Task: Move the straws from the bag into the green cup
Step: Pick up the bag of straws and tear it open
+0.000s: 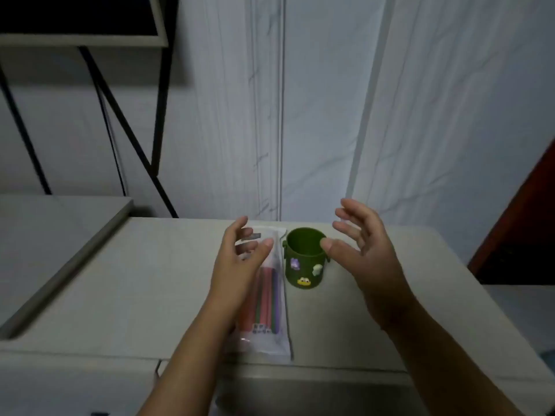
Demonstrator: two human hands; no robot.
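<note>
Clear plastic lies under the left hand (240,259), whose fingers are loosely spread and curved and grip nothing; whether they touch the film I cannot tell. The right hand (363,256) is likewise spread and holds nothing, its palm turned inward at the cup's 3 o'clock and its thumb tip overlapping the rim.

The bag (270,340) is a long, narrow, glossy sleeve lying flat. Its long axis runs from 6 to 12 o'clock, with a white sealed end pointing to 12. The straws (267,298) inside lie parallel along that same axis, smooth thin tubes in pink, green and purple.

The green cup (304,265) stands upright just beside the bag's far half, at its 3 o'clock. It is matte and cylindrical, open at the top, with small lugs at the rim and three little cartoon figures on its wall.

Both rest on a pale, smooth table (120,280). A black metal frame (129,130) rises at 10 o'clock, and creased white fabric (330,115) hangs at 12.
</note>
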